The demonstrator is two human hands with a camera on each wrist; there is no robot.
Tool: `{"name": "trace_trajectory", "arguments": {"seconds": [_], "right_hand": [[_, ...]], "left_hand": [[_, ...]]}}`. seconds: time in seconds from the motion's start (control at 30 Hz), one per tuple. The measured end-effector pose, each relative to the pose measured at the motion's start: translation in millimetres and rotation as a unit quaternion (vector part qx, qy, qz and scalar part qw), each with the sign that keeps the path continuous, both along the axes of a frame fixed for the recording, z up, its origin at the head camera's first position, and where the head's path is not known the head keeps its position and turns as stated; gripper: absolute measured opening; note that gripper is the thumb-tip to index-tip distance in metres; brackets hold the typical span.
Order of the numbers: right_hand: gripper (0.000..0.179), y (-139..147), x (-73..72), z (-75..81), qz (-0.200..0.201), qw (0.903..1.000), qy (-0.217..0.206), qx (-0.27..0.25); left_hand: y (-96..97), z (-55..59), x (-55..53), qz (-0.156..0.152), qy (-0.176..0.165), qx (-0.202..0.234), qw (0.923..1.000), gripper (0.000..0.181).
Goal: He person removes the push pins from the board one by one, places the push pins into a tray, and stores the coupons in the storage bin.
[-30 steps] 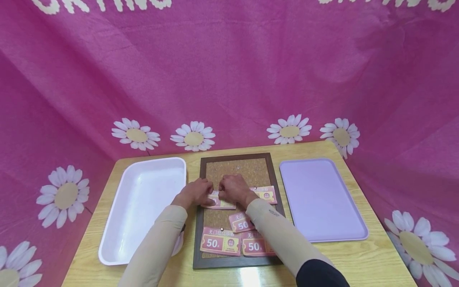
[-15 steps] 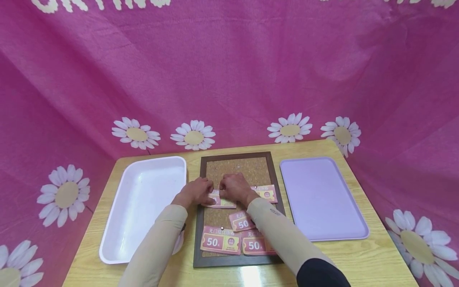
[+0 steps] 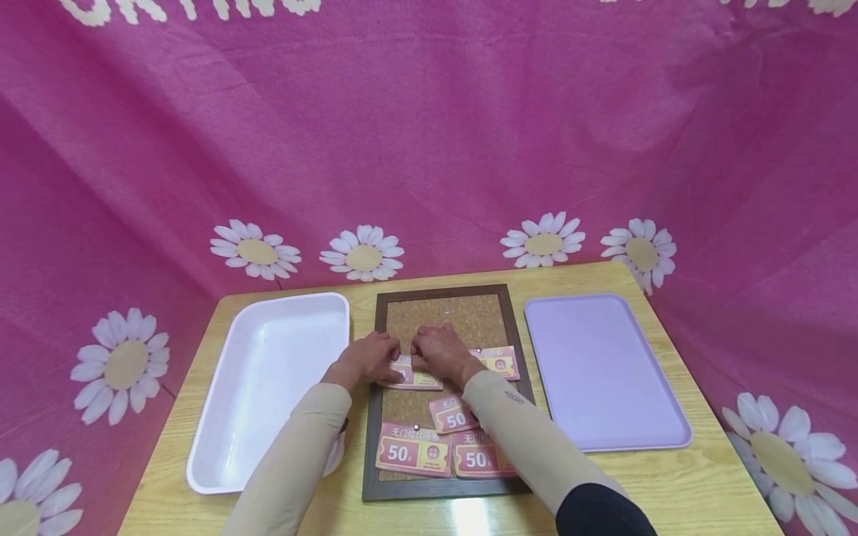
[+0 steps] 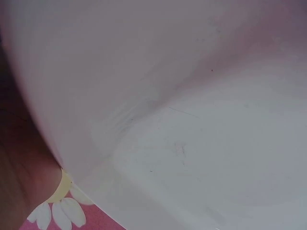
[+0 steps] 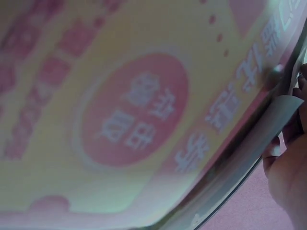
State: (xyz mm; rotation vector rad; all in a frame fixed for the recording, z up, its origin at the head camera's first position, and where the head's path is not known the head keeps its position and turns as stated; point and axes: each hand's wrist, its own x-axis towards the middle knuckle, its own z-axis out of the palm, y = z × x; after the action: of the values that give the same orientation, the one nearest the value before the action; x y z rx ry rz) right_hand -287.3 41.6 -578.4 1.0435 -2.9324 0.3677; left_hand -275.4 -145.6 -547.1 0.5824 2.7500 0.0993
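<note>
A pink-and-yellow paper coupon (image 3: 421, 380) lies across the left middle of a brown-framed cork board (image 3: 445, 313). My left hand (image 3: 365, 359) grips its left end, thumb on top. My right hand (image 3: 442, 351) is curled over its upper edge; its fingertips are hidden, so what they pinch cannot be seen. Another coupon (image 3: 499, 362) is at the right by my right wrist, a small round pin at its top. In the right wrist view, a printed coupon (image 5: 134, 110) fills the picture, with a pin (image 5: 276, 74) at its edge and my fingers beyond.
Lower on the board are more coupons (image 3: 414, 450), one with a pin (image 3: 416, 427). A deep white tray (image 3: 268, 372) stands at left, a flat lilac tray (image 3: 606, 372) at right. Near my left forearm, a small pale object (image 3: 334, 455) is partly hidden. A pink daisy-print cloth (image 3: 429, 149) hangs behind.
</note>
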Motion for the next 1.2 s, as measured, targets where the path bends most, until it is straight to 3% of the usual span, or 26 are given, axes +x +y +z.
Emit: {"name": "trace_trajectory", "arguments": {"seconds": [0.63,0.8,1.2], "right_hand": [[0.012,3.1,-0.6,-1.9,0.008,0.9997,-0.005,-0.023],[0.01,5.2,-1.9,-2.0,0.014,0.999,0.013,-0.042],[0.01,10.1,-2.4,7.2,0.015,0.999,0.014,-0.041]], "left_hand": [[-0.1,0.6,0.2,-0.003,0.002,0.0,1.0,0.043],[-0.5,1.6,0.5,-0.007,0.003,0.009,0.9999,0.043],[0.7,6.2,0.6,0.003,-0.016,0.017,0.9997,0.04]]}}
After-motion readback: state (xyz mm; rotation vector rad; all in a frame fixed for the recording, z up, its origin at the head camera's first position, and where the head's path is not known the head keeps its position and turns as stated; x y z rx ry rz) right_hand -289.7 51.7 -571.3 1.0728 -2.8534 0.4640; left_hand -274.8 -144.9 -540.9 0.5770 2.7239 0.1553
